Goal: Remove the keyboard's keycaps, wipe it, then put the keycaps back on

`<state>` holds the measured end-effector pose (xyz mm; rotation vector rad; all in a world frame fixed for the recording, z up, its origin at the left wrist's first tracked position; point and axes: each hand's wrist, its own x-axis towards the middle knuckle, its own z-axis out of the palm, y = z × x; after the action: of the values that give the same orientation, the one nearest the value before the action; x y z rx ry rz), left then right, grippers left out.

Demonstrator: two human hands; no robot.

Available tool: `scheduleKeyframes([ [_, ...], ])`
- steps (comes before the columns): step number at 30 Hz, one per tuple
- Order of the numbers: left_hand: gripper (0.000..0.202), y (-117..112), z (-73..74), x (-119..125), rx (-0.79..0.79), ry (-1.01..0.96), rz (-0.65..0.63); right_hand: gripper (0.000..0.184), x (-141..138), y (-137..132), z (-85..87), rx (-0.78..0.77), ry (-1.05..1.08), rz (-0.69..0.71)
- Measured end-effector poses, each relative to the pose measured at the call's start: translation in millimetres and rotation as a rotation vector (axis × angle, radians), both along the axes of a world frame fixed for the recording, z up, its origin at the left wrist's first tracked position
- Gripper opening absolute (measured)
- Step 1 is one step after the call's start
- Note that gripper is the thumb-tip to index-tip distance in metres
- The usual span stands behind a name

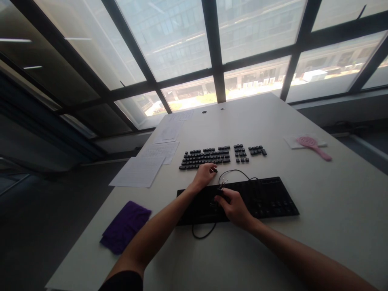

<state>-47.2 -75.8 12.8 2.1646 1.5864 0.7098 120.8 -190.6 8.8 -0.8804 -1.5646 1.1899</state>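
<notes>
A black keyboard (242, 192) lies in front of me, with keycaps still showing on its right end and my arms covering part of it. My right hand (233, 208) is closed over its middle around a small dark tool with thin wire prongs pointing up, which looks like a keycap puller (222, 186). Beyond the keyboard's far edge, my left hand (205, 174) pinches a black keycap (215, 170) close to the table. Just past that hand, loose black keycaps (206, 158) are laid out in rows and blocks like a keyboard's layout.
A black cable (233, 170) loops out behind the keyboard and also in front of it. The purple cloth (125, 226) lies at left, near printed sheets (139, 171). At right, a pink hairbrush (313, 146) rests partly on a white packet (292, 142). Windows (182, 44) stand beyond the white table (251, 121).
</notes>
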Motion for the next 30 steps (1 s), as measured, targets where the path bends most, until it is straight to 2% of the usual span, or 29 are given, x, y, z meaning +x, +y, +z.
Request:
scheduleKeyframes([
  [3, 0.024, -2.7, -0.5, -7.8, 0.006, 0.015, 0.008, 0.017, -0.1, -0.5, -0.7, 0.007, -0.01, 0.002],
  [8, 0.031, -6.5, -1.4, -11.9, 0.03, 0.026, 0.0, 0.016, -0.4, -0.4, -2.1, 0.008, -0.02, 0.003],
  [16, 0.013, -4.2, -1.1, -9.3, 0.071, 0.091, -0.015, 0.018, -0.5, -0.1, -2.2, 0.011, -0.014, 0.003],
  [23, 0.017, 0.4, 1.1, -24.1, 0.094, 0.14, -0.009, 0.017, 0.2, -0.7, 0.1, 0.01, -0.011, 0.026],
  [27, 0.035, -2.3, 1.6, -27.4, 0.075, 0.129, -0.042, 0.016, 0.0, -1.2, 0.4, 0.01, -0.009, 0.023],
  [30, 0.039, -4.5, 2.0, -26.4, 0.106, 0.137, 0.022, 0.015, -0.3, -1.5, 0.3, 0.015, -0.005, 0.027],
])
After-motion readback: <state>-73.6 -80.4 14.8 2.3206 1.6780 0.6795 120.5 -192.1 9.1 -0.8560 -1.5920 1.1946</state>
